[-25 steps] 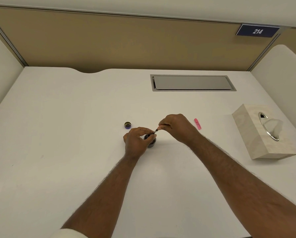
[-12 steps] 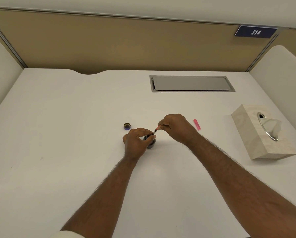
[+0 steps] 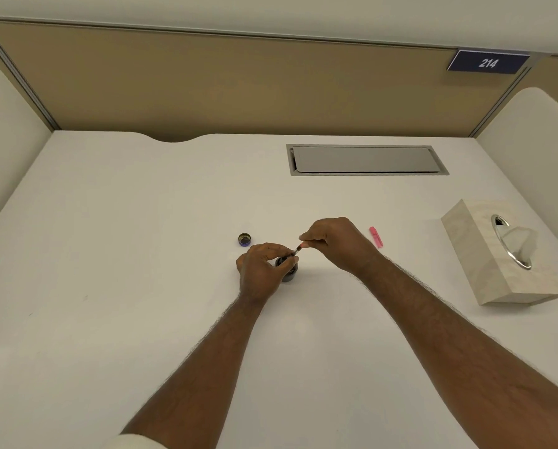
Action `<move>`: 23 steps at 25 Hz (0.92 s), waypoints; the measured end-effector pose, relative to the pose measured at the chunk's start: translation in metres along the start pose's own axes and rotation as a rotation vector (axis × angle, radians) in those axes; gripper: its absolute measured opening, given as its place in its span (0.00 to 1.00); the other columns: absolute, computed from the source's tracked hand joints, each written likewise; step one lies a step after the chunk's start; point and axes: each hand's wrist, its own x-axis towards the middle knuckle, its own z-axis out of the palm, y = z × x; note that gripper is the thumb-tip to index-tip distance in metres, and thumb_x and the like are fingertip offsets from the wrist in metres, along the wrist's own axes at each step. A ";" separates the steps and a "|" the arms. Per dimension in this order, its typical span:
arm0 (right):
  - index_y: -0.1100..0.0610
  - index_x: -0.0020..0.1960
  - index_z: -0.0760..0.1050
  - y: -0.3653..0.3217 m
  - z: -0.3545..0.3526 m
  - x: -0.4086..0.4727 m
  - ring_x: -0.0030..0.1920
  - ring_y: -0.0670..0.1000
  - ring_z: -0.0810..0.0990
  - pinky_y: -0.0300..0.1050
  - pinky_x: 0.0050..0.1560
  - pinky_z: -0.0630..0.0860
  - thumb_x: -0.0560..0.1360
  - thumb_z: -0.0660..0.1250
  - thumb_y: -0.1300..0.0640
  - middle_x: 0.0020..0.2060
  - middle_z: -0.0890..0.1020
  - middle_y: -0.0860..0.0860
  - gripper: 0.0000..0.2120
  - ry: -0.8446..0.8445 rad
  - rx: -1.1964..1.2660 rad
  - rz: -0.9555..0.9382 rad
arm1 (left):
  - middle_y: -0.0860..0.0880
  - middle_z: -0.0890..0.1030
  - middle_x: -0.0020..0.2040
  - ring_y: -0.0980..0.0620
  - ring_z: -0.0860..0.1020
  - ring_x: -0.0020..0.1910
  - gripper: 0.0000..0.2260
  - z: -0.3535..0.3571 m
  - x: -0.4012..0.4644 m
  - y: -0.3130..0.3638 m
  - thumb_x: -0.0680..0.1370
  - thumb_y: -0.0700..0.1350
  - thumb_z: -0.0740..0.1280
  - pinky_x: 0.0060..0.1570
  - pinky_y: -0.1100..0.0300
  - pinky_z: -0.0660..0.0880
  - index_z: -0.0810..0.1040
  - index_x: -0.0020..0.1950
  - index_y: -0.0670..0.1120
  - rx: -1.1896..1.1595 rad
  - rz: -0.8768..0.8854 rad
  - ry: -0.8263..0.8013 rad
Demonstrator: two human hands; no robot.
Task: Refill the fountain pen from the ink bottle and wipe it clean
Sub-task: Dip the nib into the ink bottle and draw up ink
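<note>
Soft, even light falls from overhead, bright across the white bench (image 3: pixel 141 254) with no glare. Shadows are faint: a pale one just right of the left hand (image 3: pixel 261 270), a darker one under the tissue box (image 3: pixel 498 254) far right of the right hand (image 3: pixel 336 244). Wide-angle bending curves the edges; detail between the hands is small and slightly soft.

"214" on blue sign (image 3: pixel 487 62) (white digits)

Pink fountain pen (image 3: pixel 298 250) slants nib-down into the open dark ink bottle (image 3: pixel 289 270) mid-table.
</note>
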 end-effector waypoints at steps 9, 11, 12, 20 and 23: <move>0.59 0.57 0.80 0.002 0.002 -0.002 0.47 0.52 0.81 0.42 0.48 0.74 0.73 0.70 0.57 0.47 0.85 0.55 0.13 0.018 0.049 0.029 | 0.63 0.84 0.40 0.62 0.81 0.49 0.04 0.000 0.001 -0.002 0.67 0.55 0.74 0.58 0.47 0.74 0.85 0.39 0.57 0.010 0.003 -0.003; 0.59 0.55 0.81 0.005 0.004 -0.002 0.46 0.52 0.82 0.41 0.48 0.73 0.73 0.70 0.60 0.46 0.85 0.55 0.11 0.018 0.041 -0.014 | 0.63 0.84 0.40 0.62 0.81 0.49 0.05 0.001 0.000 -0.001 0.67 0.56 0.74 0.58 0.47 0.74 0.85 0.39 0.57 0.008 -0.005 -0.012; 0.59 0.53 0.82 0.005 0.004 -0.001 0.46 0.53 0.82 0.41 0.47 0.73 0.73 0.70 0.60 0.45 0.85 0.55 0.09 0.020 0.028 -0.021 | 0.63 0.84 0.40 0.62 0.81 0.48 0.05 0.000 0.000 0.000 0.67 0.55 0.74 0.58 0.47 0.74 0.85 0.40 0.57 0.010 -0.009 -0.012; 0.58 0.55 0.81 0.002 0.003 0.003 0.48 0.54 0.80 0.46 0.48 0.73 0.75 0.67 0.55 0.45 0.84 0.54 0.11 -0.007 -0.012 0.055 | 0.68 0.82 0.42 0.65 0.80 0.49 0.05 -0.002 -0.001 0.004 0.67 0.56 0.74 0.58 0.45 0.74 0.82 0.42 0.62 0.018 0.000 -0.017; 0.58 0.57 0.80 0.004 0.004 0.000 0.46 0.52 0.81 0.41 0.47 0.72 0.73 0.70 0.59 0.46 0.85 0.54 0.13 0.010 0.027 -0.033 | 0.70 0.82 0.42 0.65 0.80 0.48 0.05 -0.001 0.000 0.004 0.67 0.57 0.73 0.57 0.44 0.74 0.82 0.42 0.62 0.023 -0.002 -0.021</move>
